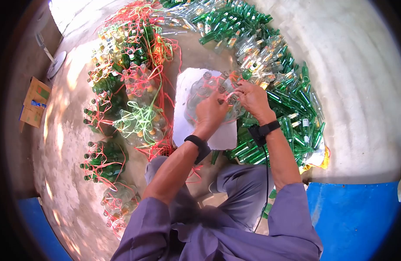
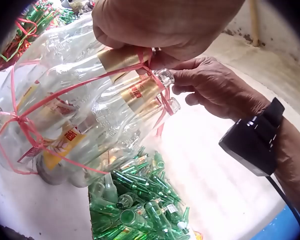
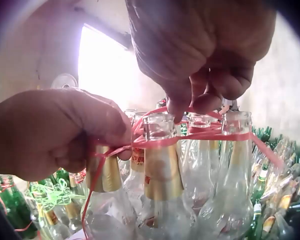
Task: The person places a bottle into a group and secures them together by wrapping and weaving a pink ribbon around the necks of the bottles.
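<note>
A bundle of clear bottles [image 1: 196, 98] with gold neck labels stands upright on a white slab [image 1: 182, 126]. Pink strap [image 2: 80, 88] runs round the bottle bodies and between the necks. The left hand [image 1: 210, 111] is at the necks; in the right wrist view the left hand [image 3: 65, 132] has fingers curled round a bottle neck and pinches the strap beside it. Over the necks, the right hand [image 3: 205, 55] pinches strap with thumb and fingers; it also shows in the left wrist view, the right hand [image 2: 215, 90] beside a bottle mouth [image 2: 165, 76].
Loose green bottles [image 1: 292, 98] and clear bottles [image 1: 265, 56] lie heaped to the right and behind. Strapped bundles of green bottles [image 1: 105, 161] and clear bottles stand at left, with loose red strap [image 1: 165, 100]. Cardboard [image 1: 35, 102] leans at the far left; a blue panel [image 1: 352, 217] is at lower right.
</note>
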A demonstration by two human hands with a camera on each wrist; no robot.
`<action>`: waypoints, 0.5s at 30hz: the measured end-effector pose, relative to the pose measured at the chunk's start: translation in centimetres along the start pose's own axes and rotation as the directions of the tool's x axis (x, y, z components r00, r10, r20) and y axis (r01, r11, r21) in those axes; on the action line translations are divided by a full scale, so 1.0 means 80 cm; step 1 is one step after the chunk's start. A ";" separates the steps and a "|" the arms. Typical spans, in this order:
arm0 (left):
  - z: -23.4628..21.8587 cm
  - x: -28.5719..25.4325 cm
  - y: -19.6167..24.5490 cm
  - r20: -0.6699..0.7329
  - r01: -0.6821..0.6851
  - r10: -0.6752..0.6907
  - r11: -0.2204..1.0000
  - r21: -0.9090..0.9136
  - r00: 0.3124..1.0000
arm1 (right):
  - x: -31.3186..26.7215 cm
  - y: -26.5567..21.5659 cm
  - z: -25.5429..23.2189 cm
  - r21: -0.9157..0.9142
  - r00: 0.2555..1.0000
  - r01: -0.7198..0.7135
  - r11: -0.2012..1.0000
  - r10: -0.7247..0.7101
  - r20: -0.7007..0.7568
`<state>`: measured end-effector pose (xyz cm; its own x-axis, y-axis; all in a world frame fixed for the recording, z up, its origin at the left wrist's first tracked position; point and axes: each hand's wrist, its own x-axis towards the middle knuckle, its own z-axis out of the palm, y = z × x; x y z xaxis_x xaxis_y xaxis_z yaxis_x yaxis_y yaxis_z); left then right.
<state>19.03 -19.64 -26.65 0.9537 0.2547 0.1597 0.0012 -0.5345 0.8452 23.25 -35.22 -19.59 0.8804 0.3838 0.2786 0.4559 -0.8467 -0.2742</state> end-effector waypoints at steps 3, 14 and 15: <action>0.001 0.000 -0.002 0.006 0.002 -0.002 1.000 0.022 1.000 | 0.002 -0.014 -0.009 -0.106 0.998 0.061 0.992 -0.061 0.003; -0.003 -0.002 0.003 0.019 -0.002 0.002 1.000 -0.025 1.000 | 0.027 -0.052 -0.020 0.254 0.912 -0.317 0.914 0.221 0.346; -0.004 -0.002 0.004 0.025 0.001 0.000 1.000 -0.014 1.000 | 0.030 -0.051 -0.018 0.230 0.896 -0.354 0.906 0.258 0.362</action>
<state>18.81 -19.59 -26.28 0.9610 0.2344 0.1465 -0.0024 -0.5230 0.8523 23.30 -31.41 -16.47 0.9536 0.2586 -0.1543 0.1315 -0.8187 -0.5590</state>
